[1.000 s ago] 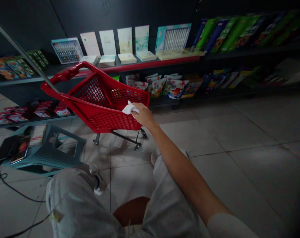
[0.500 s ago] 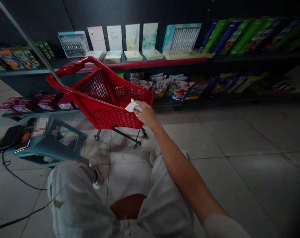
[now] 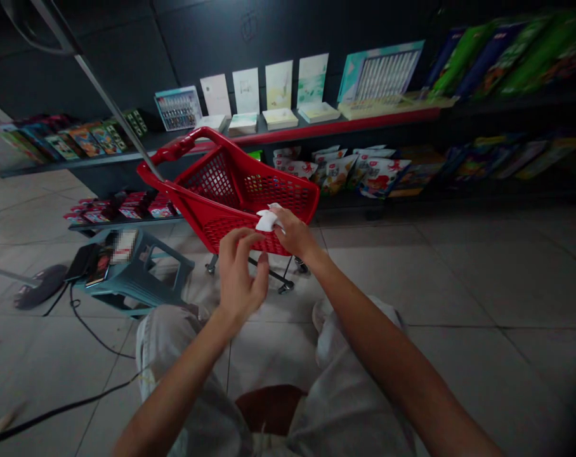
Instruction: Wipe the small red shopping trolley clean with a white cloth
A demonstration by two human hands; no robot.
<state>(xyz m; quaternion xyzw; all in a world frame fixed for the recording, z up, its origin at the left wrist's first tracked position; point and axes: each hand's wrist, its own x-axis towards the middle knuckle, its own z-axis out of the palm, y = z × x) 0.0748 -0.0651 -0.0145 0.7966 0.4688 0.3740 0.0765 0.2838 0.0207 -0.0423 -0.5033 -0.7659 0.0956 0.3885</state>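
My right hand (image 3: 295, 233) pinches a white cloth or tissue (image 3: 267, 221) against the near rim of a small red plastic shopping cart (image 3: 207, 206) with mesh walls and caster wheels. My left hand (image 3: 240, 273) hangs just in front of the cart with curled, parted fingers, holding nothing. It is close to the cloth and the mesh wall, but I cannot tell whether it touches them. The cart's far side and its inside are partly hidden by its mesh walls.
A teal plastic stool (image 3: 140, 273) to the left carries a phone and other items. Behind the cart, dark shelves (image 3: 316, 124) hold books, cards and snack bags. A black cable (image 3: 92, 333) runs over the tiled floor. A metal pole (image 3: 111, 108) slants at upper left.
My left hand has come into view in front of the cart. The view has shifted, so the cart, stool and shelves sit further right. My right hand keeps the white cloth at the rim.
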